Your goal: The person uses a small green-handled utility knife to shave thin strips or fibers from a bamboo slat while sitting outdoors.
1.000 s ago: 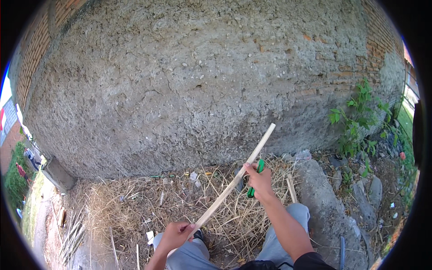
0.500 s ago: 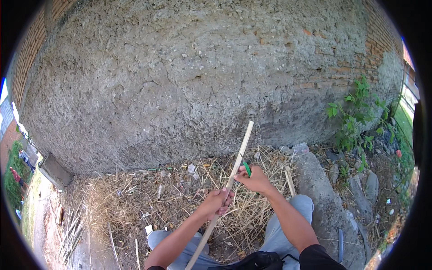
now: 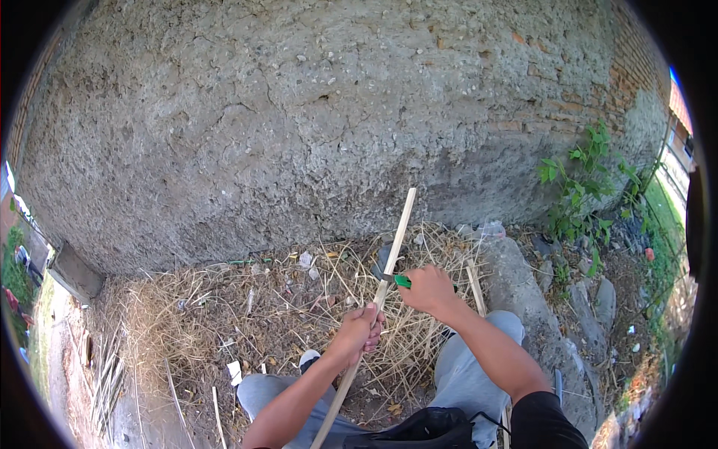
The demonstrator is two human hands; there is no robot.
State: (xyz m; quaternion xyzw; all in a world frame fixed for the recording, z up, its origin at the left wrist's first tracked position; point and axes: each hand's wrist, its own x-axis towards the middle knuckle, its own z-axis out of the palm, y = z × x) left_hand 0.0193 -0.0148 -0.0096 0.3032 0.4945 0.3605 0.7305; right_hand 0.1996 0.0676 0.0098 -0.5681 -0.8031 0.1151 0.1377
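Note:
A long pale strip of split bamboo or wood [image 3: 400, 233] slants up between my knees, its upper end standing in front of the wall. My left hand [image 3: 359, 334] is wrapped round it near the middle. Above that grip, my right hand [image 3: 428, 290] holds a green-handled knife [image 3: 403, 281]. The knife's dark, seemingly curved blade lies across the strip, touching it. Most of the handle is hidden in my right fist.
Dry straw and shavings [image 3: 172, 314] cover the ground before a rough grey wall [image 3: 247, 135]. A concrete ledge [image 3: 516, 280] runs on the right, near a leafy plant [image 3: 580, 191]. More thin strips [image 3: 108, 385] lie at lower left. Another pale strip [image 3: 476, 286] stands by my right knee.
The knife has turned from upright to lying across the strip, its blade lower and further left. My right hand has rolled over its handle. My left hand keeps its grip.

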